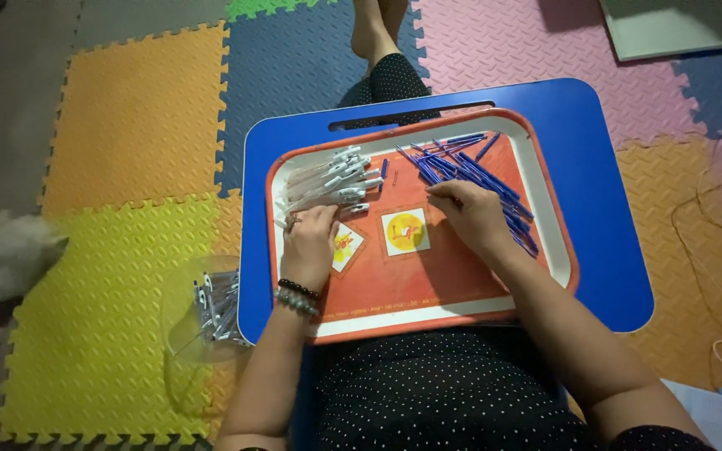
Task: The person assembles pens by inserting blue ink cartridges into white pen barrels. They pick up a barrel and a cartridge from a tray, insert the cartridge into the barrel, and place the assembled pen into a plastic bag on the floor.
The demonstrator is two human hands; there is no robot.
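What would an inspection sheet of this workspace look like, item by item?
Surface: orange tray with white rim on a blue lap table.
Job's things: pile of clear pen barrels at tray's left; heap of blue refills at its right.
Clutter: clear bowl of pens on the floor, left of the table.
Grippers: left hand rests by the barrels, bracelets on its wrist; right hand touches the refills; whether either grips one cannot be told.
Cables: thin wire loops on the floor at right.
Surroundings: coloured foam floor mats; something white and furry at left edge.
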